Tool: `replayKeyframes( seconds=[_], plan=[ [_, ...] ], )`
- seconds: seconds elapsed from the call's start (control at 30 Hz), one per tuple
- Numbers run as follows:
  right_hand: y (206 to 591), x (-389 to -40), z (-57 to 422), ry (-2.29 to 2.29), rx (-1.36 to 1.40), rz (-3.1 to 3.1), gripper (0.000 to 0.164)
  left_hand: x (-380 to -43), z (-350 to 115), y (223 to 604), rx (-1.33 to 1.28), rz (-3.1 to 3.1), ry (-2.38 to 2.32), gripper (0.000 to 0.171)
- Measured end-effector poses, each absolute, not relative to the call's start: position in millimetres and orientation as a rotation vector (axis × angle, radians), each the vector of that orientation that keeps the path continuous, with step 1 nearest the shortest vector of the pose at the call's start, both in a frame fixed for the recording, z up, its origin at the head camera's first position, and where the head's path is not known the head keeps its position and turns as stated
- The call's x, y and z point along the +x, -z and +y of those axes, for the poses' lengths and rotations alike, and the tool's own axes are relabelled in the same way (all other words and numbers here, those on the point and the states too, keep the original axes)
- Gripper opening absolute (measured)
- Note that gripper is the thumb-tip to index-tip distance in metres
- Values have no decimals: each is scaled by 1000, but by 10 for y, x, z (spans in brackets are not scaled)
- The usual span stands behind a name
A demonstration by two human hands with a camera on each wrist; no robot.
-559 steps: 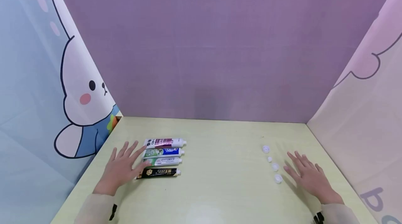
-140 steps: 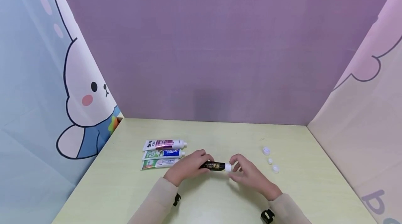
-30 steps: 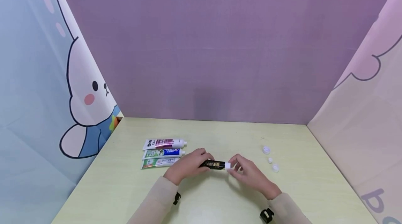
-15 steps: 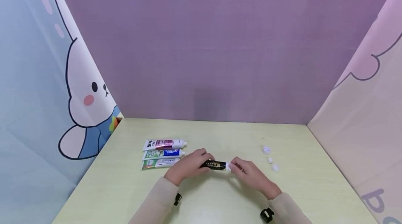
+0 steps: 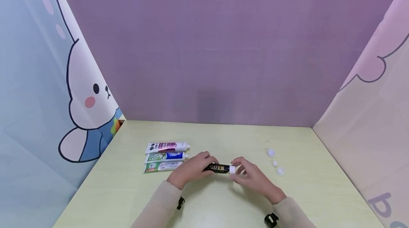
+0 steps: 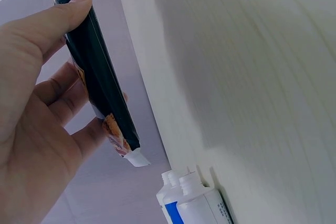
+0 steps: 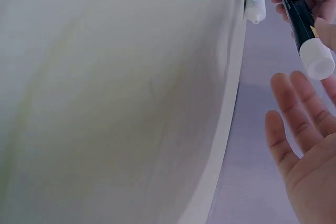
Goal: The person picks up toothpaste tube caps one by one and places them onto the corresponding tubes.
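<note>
My left hand [image 5: 192,168] holds a black toothpaste tube [image 5: 218,168] just above the table, thumb on one side and fingers on the other. A white cap [image 5: 232,169] sits on the tube's right end; the right wrist view shows the cap [image 7: 318,60] from its end. Around it, my right hand [image 5: 254,177] has thumb and fingers spread, with a visible gap between index fingertip and cap. The thumb lies close to the tube beside the cap; whether it touches is unclear. The tube's crimped tail [image 6: 137,157] shows in the left wrist view.
Left of my hands lie a purple-and-white tube [image 5: 167,147], a blue-and-green tube [image 5: 166,156] and a green-and-white tube [image 5: 162,166], nozzles rightward. On the right of the table [image 5: 204,206] are a larger cap [image 5: 271,153], a small cap [image 5: 275,163] and another cap [image 5: 280,171].
Since the earliest frame, the black tube and one cap came from the sides to the middle. Half a second ago my right fingers pinched the cap; now they are spread. My left hand stays put.
</note>
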State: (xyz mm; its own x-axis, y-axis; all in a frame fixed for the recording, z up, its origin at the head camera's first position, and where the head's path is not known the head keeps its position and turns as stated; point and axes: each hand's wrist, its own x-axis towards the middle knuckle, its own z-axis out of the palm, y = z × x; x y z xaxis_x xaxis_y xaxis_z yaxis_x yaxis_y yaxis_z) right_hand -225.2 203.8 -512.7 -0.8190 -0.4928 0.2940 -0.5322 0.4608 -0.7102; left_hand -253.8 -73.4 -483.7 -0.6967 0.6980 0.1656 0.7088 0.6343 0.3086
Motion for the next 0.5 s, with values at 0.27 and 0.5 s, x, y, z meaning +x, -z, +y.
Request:
replayKeyframes(
  seconds=[0.27, 0.5],
  plan=[
    [5108, -2241, 2027, -1268, 984, -2578, 37, -2540, -728, 4856, -1218, -2798, 541, 30],
    [5109, -2241, 2026, -1295, 1005, -2565, 30, -2535, -731, 4849, -1219, -2796, 539, 30]
  ],
)
